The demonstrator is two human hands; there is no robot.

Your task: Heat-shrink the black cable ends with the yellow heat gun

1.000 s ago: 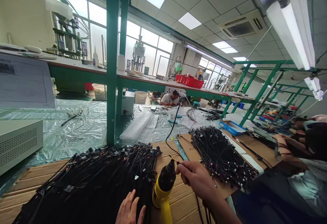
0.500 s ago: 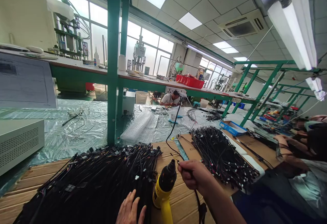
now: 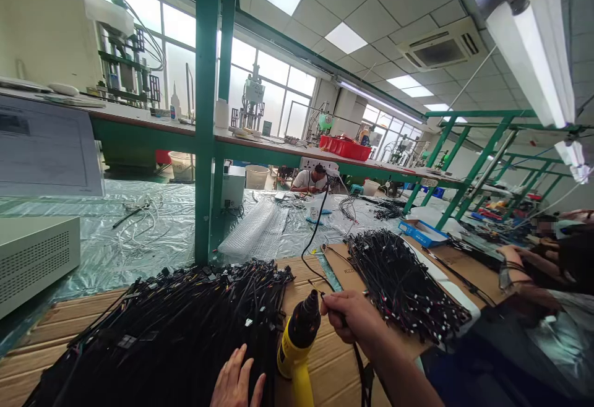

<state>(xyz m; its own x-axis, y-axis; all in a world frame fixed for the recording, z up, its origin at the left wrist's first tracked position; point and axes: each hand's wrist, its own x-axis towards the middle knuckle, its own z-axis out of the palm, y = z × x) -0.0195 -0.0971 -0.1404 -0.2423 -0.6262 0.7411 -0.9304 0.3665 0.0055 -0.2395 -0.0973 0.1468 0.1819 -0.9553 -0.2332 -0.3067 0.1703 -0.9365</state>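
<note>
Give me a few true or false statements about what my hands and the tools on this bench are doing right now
1. The right hand pinches a thin cable at the heat gun nozzle. True.
2. The left hand grips the heat gun. False: it rests flat on the big black cable pile.
3. The heat gun body is red. False: it is yellow with a black nozzle.
4. A second cable pile lies on cardboard to the right. True.

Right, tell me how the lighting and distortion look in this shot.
Head view: the windows and tube lamp glare white; wide-angle bend curves the green post; the black cable pile is dark with little detail; the right hand is sharp.
</note>
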